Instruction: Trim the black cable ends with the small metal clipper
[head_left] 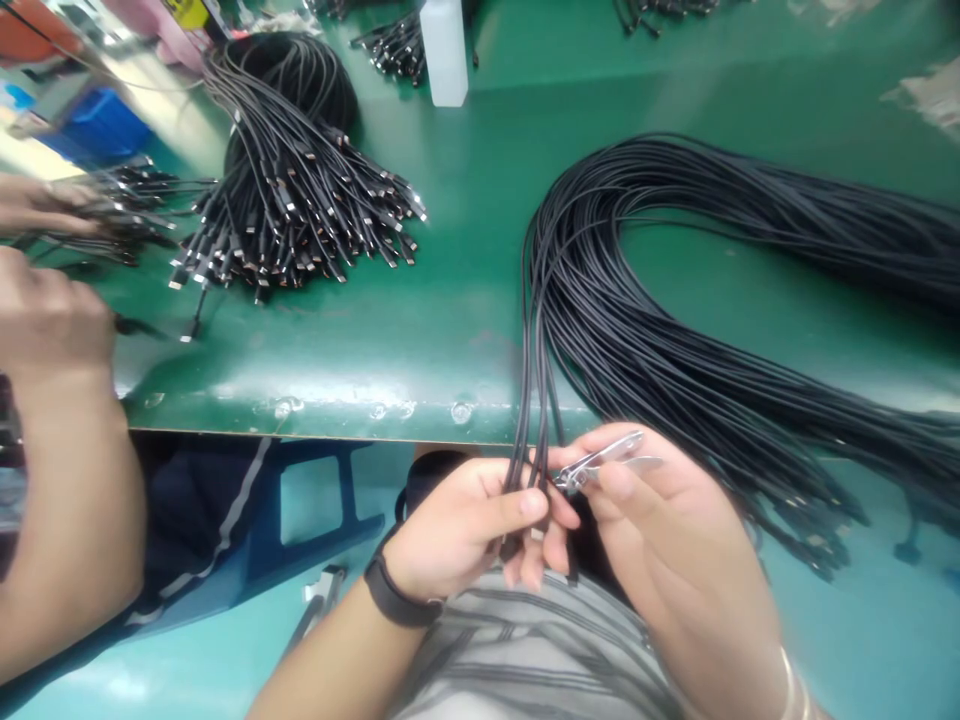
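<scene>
The left hand (465, 530), a black band at its wrist, is closed between thumb and fingers on a few black cables (529, 450), and the right hand (667, 510) pinches a small steel nail clipper (600, 462) just beside them. The cables rise over the front edge of the green workbench (315, 412) into a large looped bundle (637, 290), its connector ends hanging past that edge at the right. Farther left along the edge sits a gathered heap of connector-ended cables (292, 220), near a co-worker's hand (52, 310); how much of either lot is finished cannot be told
</scene>
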